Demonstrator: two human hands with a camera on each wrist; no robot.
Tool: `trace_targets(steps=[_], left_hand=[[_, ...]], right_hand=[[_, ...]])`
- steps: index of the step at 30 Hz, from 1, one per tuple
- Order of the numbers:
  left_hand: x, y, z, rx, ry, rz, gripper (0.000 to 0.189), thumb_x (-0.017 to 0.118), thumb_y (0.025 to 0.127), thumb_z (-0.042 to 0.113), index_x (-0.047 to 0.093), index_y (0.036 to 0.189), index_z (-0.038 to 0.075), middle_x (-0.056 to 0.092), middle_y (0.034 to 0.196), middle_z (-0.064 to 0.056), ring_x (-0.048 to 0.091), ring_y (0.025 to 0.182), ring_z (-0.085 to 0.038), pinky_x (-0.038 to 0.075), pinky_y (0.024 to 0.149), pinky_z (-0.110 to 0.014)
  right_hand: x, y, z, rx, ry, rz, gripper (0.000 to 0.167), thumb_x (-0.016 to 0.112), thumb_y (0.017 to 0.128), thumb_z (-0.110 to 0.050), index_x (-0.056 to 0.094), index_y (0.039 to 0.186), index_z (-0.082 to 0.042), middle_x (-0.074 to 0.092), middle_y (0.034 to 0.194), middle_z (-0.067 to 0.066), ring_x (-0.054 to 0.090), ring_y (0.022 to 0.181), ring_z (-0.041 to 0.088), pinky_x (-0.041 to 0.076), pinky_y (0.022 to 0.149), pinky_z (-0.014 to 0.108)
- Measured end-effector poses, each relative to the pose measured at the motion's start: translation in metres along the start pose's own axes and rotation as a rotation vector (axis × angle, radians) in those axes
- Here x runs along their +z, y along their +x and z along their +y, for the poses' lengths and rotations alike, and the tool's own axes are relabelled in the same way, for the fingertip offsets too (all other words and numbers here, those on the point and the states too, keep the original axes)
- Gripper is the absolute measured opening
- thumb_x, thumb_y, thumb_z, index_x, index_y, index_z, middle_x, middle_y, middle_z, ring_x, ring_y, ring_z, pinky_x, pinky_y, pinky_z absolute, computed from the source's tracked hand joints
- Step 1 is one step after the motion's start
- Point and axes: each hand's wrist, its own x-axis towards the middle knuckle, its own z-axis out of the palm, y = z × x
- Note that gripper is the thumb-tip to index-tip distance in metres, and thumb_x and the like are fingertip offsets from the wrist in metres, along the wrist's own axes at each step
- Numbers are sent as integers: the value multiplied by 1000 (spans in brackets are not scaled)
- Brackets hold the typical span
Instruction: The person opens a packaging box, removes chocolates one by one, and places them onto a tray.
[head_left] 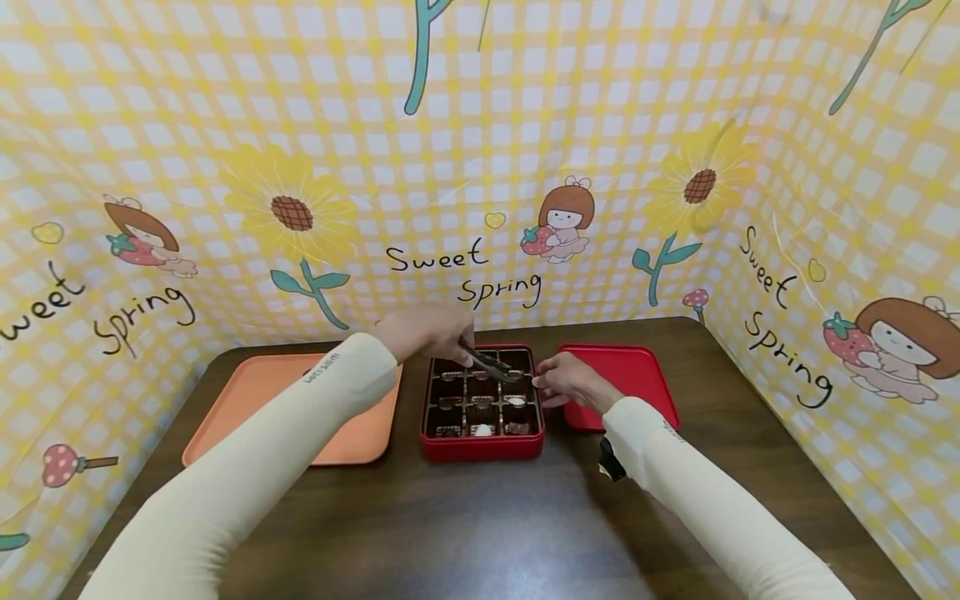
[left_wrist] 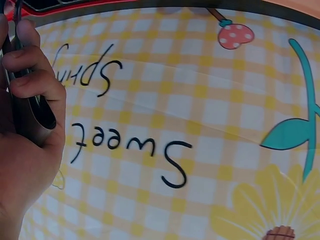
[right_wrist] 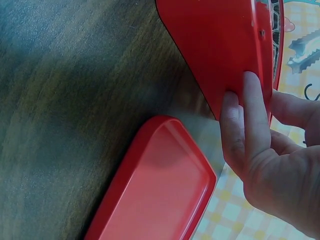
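My left hand (head_left: 429, 332) grips metal tongs (head_left: 487, 363), its fingers curled round their handles in the left wrist view. Over the back right of a red box (head_left: 482, 448) hover the tongs' serrated tips, apart with nothing between them in the right wrist view. The box is divided into compartments with small sweets in them, among them a white one (head_left: 482, 431) and a brown one (head_left: 517, 429) at the front. On the box's right side rests my right hand (head_left: 573, 382); fingers lie along the outer wall and the thumb side is at the rim.
A red lid (head_left: 651, 392) lies to the box's right, partly behind the right hand. On the left is an orange tray (head_left: 243, 408), crossed by my left sleeve. A patterned cloth (head_left: 465, 183) hangs along the back and sides of the brown table (head_left: 480, 533).
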Motion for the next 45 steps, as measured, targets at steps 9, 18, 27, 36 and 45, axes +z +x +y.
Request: trace_targets(steps=[9, 18, 27, 36, 45], left_hand=[[2, 6, 15, 21, 77, -8, 25, 69, 94, 42, 78, 77, 26, 72, 74, 4, 47, 59, -9, 38, 58, -27], [9, 12, 23, 4, 131, -2, 23, 70, 93, 42, 79, 96, 21, 72, 88, 8, 61, 76, -10, 52, 75, -31], [15, 16, 33, -50, 99, 3, 28, 71, 92, 39, 72, 112, 19, 71, 108, 5, 65, 90, -11, 54, 83, -32], [20, 21, 35, -59, 179, 20, 31, 74, 89, 42, 70, 112, 21, 68, 110, 6, 65, 96, -13, 54, 83, -32], [21, 30, 43, -94, 185, 17, 29, 77, 87, 42, 72, 108, 24, 69, 106, 8, 65, 89, -11, 56, 75, -33]], right_hand=[[0, -1, 1, -9, 3, 0, 47, 56, 100, -2, 45, 145, 6, 56, 130, 23, 58, 85, 21, 59, 81, 40], [0, -2, 0, 0, 6, 5, 46, 57, 99, -2, 46, 144, 6, 57, 130, 23, 59, 83, 20, 59, 79, 39], [-1, -3, 0, -7, 15, -1, 48, 57, 100, -2, 44, 145, 6, 55, 132, 23, 57, 82, 20, 58, 82, 41], [1, -2, -1, 0, 14, 0, 47, 57, 100, -3, 45, 144, 6, 57, 130, 23, 57, 81, 19, 59, 80, 40], [0, -2, 0, -9, 31, 0, 43, 57, 99, -1, 48, 141, 7, 57, 113, 19, 54, 78, 21, 59, 79, 41]])
